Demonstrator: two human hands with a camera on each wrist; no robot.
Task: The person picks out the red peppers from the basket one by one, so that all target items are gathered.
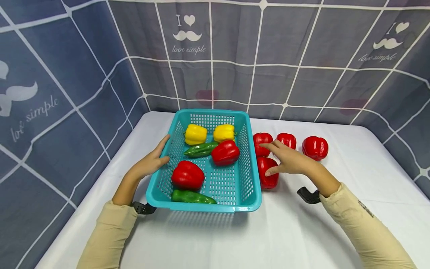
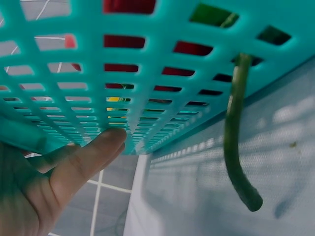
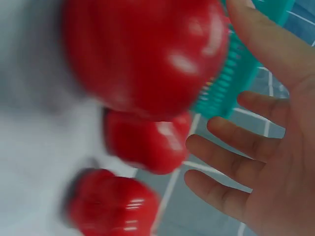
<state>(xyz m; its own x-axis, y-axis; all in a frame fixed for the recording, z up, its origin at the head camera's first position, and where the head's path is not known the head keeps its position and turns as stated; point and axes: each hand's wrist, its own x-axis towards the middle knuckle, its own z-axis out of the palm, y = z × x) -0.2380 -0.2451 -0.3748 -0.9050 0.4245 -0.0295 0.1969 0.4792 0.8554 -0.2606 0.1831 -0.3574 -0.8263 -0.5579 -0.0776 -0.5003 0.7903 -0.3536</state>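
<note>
A teal plastic basket [image 1: 246, 207] holds two yellow bell peppers [image 1: 196, 134], two red bell peppers [image 1: 188, 175] and two long green peppers [image 1: 193, 197]. My left hand [image 1: 150, 163] lies against the basket's left side, fingers extended along the rim. In the left wrist view its thumb [image 2: 91, 162] is at the slotted wall, and a green stem [image 2: 236, 132] pokes through a slot. My right hand [image 1: 290, 158] hovers with spread fingers over a red bell pepper [image 1: 267, 179] just right of the basket. The right wrist view shows its palm and fingers holding nothing.
Several red bell peppers lie right of the basket on the white-covered table [image 1: 295, 235], including one near the basket wall [image 1: 262, 139], another behind my right hand [image 1: 286, 139] and one farther right [image 1: 315, 148]. Grey checked cloth [image 1: 235, 82] hangs behind and at both sides.
</note>
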